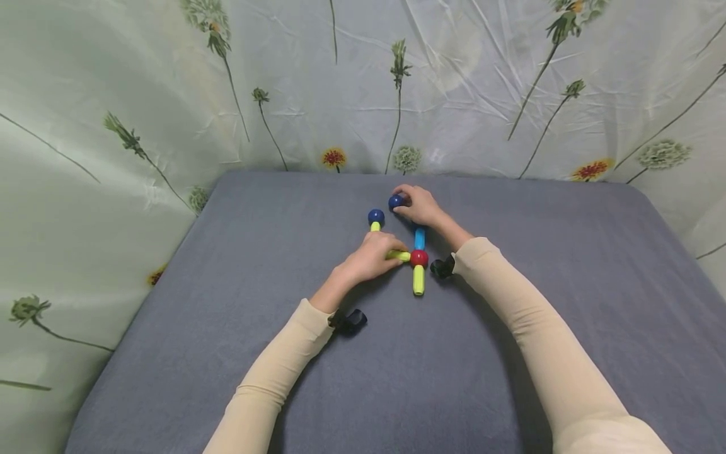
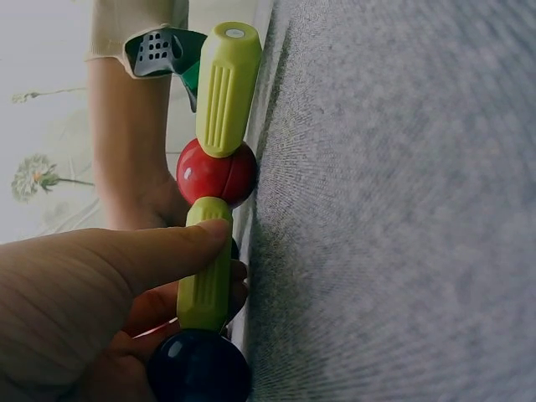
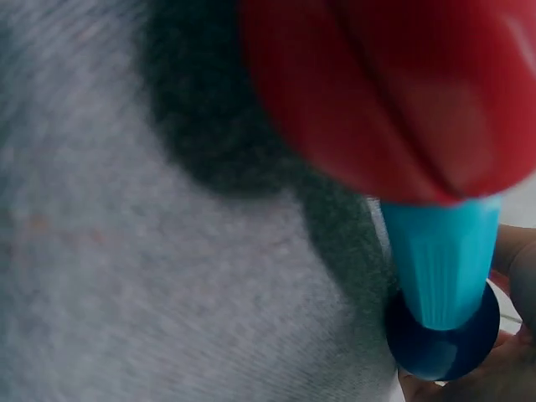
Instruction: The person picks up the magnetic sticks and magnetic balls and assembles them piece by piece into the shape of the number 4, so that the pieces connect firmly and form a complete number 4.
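My left hand (image 1: 371, 255) pinches a yellow-green rod (image 2: 205, 289) between thumb and fingers. That rod joins a red ball (image 1: 419, 258) on its right; a dark blue ball (image 2: 199, 368) sits at its other end in the left wrist view. From the red ball, another yellow-green rod (image 1: 418, 280) points toward me and a light blue rod (image 1: 420, 239) points away, ending in a dark blue ball (image 3: 440, 347). Beyond the left hand stands a blue ball (image 1: 376, 217) on a yellow-green rod (image 1: 375, 227). My right hand (image 1: 421, 207) holds a blue ball (image 1: 396, 202) by thumb and fingers.
Everything lies on a grey cloth-covered surface (image 1: 454, 378). A pale curtain (image 1: 465, 82) with printed flowers hangs behind its far edge and along the left. Black wrist devices (image 1: 350, 322) are on both forearms, the right one close to the red ball.
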{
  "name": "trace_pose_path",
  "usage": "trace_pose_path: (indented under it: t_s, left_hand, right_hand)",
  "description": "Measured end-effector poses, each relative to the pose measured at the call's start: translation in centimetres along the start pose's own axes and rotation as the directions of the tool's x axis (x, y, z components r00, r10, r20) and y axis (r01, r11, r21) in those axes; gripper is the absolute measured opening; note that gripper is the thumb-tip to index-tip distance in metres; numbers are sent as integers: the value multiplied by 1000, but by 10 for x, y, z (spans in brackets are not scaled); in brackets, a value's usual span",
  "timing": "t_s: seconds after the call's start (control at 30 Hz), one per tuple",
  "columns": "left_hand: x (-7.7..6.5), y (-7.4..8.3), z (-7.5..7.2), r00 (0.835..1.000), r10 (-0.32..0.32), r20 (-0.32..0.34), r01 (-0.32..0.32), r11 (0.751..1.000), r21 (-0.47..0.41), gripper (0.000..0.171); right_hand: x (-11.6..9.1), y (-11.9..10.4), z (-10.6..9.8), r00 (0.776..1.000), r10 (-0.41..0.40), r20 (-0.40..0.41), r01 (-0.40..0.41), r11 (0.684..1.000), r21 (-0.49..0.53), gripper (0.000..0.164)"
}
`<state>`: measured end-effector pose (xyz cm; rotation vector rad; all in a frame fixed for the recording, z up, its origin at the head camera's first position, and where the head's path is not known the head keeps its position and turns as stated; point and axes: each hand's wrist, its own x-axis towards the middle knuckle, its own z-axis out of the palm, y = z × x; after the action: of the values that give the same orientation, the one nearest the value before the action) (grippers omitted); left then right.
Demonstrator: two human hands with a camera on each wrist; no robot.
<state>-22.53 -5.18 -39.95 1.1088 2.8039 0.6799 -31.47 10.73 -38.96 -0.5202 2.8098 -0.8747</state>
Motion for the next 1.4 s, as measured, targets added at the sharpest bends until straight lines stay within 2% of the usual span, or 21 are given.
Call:
trace_pose_path:
  t_s: [0.33,0.53,0.83,1.13,1.4]
  left_hand:
    - [0,1,-1,1000,-16,19,17,1000,-10,21]
    - [0,1,0,999,-33,23,33,999,-2,22]
    - [0,5,1,993,-104,47,105,994,-28,23]
    - [0,4,1,990,-140,24,141,990,-30,22]
    - [3,3,2,986,-154,55,159,983,-89,22]
  right_hand:
    - [-5,5,-2,999,30,-41,-29,999,42,38]
    - [-12,9,-5,994,51,-96,-42,994,96,38]
    - [-27,16,-8,982,86,-168,-59,986,159,39]
    - [-46,23,-15,978,104,-183,-69,980,188,39]
    - [-63,27,-22,973,127,-194,-83,973,217,39]
